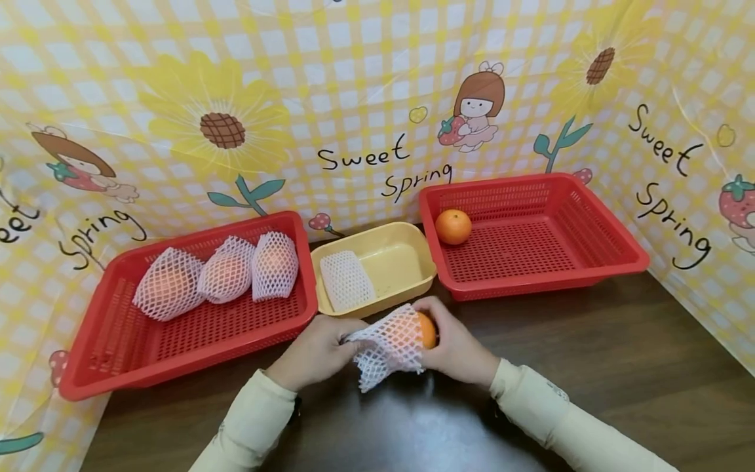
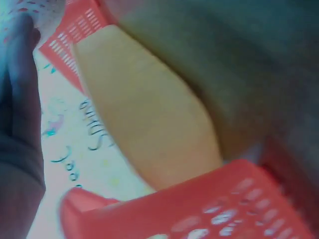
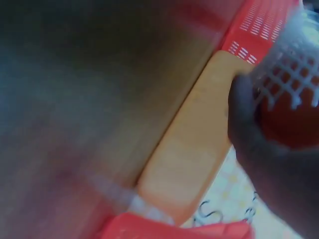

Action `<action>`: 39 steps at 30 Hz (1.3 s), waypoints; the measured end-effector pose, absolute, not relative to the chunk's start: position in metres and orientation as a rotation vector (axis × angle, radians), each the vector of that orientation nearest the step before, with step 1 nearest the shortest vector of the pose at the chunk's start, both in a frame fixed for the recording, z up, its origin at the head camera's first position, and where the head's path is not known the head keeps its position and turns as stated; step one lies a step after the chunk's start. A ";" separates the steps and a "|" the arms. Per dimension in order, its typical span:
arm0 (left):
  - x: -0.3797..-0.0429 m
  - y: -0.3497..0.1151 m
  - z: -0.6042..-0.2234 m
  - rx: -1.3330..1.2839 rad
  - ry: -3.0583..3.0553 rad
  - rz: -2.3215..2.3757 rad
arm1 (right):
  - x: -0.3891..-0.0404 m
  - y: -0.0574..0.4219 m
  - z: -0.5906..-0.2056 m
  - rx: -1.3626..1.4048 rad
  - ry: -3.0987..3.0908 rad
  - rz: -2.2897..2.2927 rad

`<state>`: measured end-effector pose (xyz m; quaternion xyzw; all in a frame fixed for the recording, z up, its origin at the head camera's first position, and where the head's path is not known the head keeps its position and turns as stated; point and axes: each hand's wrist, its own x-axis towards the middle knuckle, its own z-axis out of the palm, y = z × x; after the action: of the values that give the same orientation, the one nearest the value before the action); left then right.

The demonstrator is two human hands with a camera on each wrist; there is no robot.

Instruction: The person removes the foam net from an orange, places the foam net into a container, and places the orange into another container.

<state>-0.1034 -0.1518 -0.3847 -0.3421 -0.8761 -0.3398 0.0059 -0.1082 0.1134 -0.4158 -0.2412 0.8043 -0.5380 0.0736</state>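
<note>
Over the near side of the table, both hands hold an orange (image 1: 427, 331) that sits partly inside a white foam net sleeve (image 1: 389, 341). My left hand (image 1: 318, 347) pinches the net at its left end. My right hand (image 1: 457, 344) grips the orange from the right, its bare side showing between the fingers and the net. In the right wrist view, the net's edge (image 3: 291, 74) lies over part of the orange (image 3: 289, 122) beside the right hand (image 3: 259, 144). The left wrist view shows the left hand (image 2: 22, 99) at its edge.
A red basket (image 1: 194, 357) on the left holds three netted oranges (image 1: 227, 272). In the middle, a yellow tray (image 1: 407, 259) holds a flat foam net (image 1: 347, 280). The right red basket (image 1: 542, 278) has one bare orange (image 1: 453, 227) in its left corner. A patterned cloth (image 1: 366, 85) stands behind.
</note>
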 end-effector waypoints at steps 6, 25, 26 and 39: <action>-0.115 -0.152 -0.350 -0.772 -2.631 -0.589 | -0.103 0.144 -0.419 -0.663 2.458 -1.686; -0.222 -0.039 -0.403 -0.202 -2.908 -0.316 | -0.089 0.161 -0.401 -0.749 2.613 -1.323; -0.223 -0.042 -0.404 -0.220 -3.025 -0.451 | -0.090 0.162 -0.398 -0.771 2.606 -1.333; -0.206 -0.024 -0.376 -0.440 -2.795 -0.972 | -0.175 0.201 -0.309 -0.581 2.936 -1.276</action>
<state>-0.2064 -0.0241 -0.3764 -0.1467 -0.9317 -0.3238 0.0749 -0.1750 0.2007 -0.3095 -0.1782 0.9009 -0.3917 -0.0562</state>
